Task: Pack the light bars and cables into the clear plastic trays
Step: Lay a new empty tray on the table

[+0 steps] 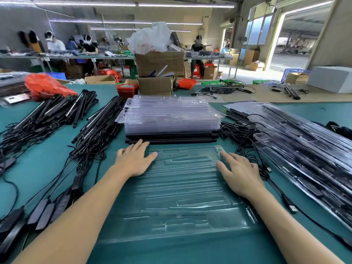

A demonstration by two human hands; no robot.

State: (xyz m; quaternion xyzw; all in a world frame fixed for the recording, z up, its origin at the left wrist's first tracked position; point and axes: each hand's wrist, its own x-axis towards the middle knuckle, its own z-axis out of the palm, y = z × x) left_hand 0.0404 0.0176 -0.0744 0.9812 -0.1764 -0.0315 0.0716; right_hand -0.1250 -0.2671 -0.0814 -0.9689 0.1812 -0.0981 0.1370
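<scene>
Both hands, left and right, rest flat, apart, on hard-to-see clear tray.

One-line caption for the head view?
Both hands, left and right, rest flat on an empty clear tray on the green table.

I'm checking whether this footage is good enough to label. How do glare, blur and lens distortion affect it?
Head view: wide-angle bending curves the ceiling lights and table edges; the clear tray under the left hand and right hand shows only by faint highlights on the green table; the packed trays at right are smeared and glary; the doorway is overexposed.
</scene>
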